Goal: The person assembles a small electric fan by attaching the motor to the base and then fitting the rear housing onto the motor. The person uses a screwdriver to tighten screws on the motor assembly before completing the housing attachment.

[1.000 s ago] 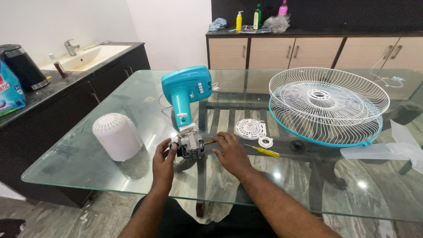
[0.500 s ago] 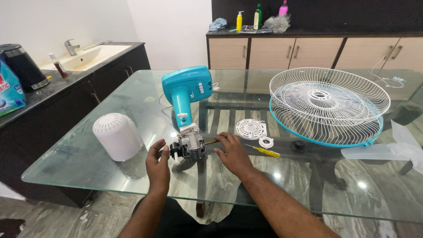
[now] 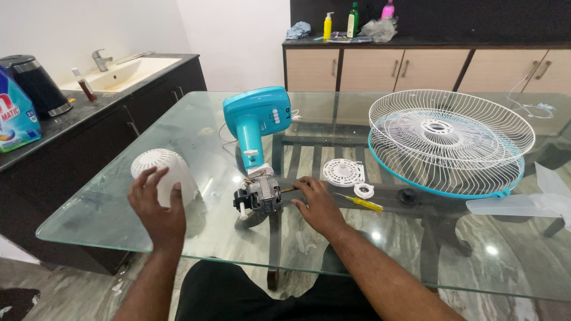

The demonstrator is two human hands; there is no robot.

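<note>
A bare fan motor (image 3: 260, 195) lies on the glass table (image 3: 178, 137), joined to a teal fan stand and base (image 3: 257, 120) that lies on its side. My right hand (image 3: 318, 205) rests on the glass just right of the motor, fingertips at the motor's shaft end. My left hand (image 3: 156, 211) is raised with fingers spread, right in front of a white ribbed motor cover (image 3: 162, 172), partly hiding it. The hand holds nothing.
White wire fan guards with a teal rim (image 3: 449, 139) sit at the right. A white round plate (image 3: 343, 172), a white ring nut (image 3: 363, 191), a yellow screwdriver (image 3: 360, 203), a black knob (image 3: 407, 195) and clear fan blades (image 3: 523, 202) lie nearby. A counter with sink and kettle stands left.
My left hand has let go of the motor and moved left to the white cover. My right hand has stayed beside the motor.
</note>
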